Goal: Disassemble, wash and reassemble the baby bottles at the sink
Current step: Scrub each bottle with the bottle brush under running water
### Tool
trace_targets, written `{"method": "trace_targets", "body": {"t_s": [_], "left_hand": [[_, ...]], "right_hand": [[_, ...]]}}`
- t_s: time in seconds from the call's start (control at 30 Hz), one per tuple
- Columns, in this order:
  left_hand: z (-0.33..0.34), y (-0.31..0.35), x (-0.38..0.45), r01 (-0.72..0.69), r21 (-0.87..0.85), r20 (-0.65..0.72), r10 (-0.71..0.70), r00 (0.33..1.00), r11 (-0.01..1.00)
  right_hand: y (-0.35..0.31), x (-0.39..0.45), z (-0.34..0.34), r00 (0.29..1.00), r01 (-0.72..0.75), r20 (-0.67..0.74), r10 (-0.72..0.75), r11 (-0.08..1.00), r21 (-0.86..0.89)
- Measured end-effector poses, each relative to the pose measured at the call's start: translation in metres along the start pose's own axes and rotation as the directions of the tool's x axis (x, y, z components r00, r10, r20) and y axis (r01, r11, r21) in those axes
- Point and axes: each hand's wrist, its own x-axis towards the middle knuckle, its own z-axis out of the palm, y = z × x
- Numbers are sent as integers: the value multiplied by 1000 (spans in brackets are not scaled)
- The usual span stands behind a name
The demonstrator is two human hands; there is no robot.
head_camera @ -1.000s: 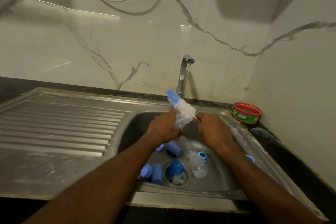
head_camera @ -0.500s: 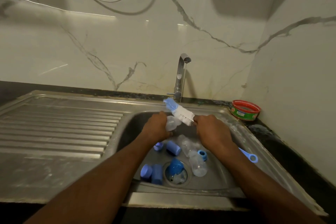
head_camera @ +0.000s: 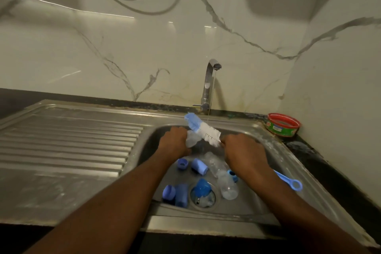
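Over the steel sink basin [head_camera: 266, 198], my left hand [head_camera: 174, 143] grips a small clear bottle part [head_camera: 192, 139]. My right hand [head_camera: 243, 151] grips a bottle brush [head_camera: 203, 129] with white bristles and a blue tip; its blue loop handle [head_camera: 292, 183] sticks out behind my wrist. The bristles lie against the clear part. In the basin lie two clear bottles [head_camera: 226, 185], several blue caps and collars [head_camera: 199, 167], and a blue piece [head_camera: 203, 186] over the drain.
A thin stream of water runs from the chrome tap [head_camera: 209, 80] behind the hands. A red and green round tin [head_camera: 282, 125] sits in the right corner of the dark counter. The ribbed steel drainboard [head_camera: 68, 140] stretches to the left.
The view has tilted down a little, so the hands sit lower in it. The brush has shifted slightly against the clear part. Both grips are unchanged.
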Motion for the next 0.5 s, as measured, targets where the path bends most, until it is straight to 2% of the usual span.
{"method": "trace_targets", "body": {"t_s": [0.1,0.2,0.27,0.43,0.5], "left_hand": [[-1,1,2,-45,-4,-4,45,999,999],[-3,28,0,-188,32,153,181,972,982],[-1,37,1,-188,48,214,174,961,981],[-6,11,3,-115,23,166,110,980,993],[-3,1,6,-103,-43,118,107,987,994]], "right_hand": [[-2,3,3,1000,-17,12,17,1000,7],[-8,15,3,999,-44,-7,45,998,42],[-8,21,3,999,-33,-11,33,999,41],[11,4,6,998,23,-64,-19,998,60],[10,2,10,997,53,-53,-49,996,71]]}}
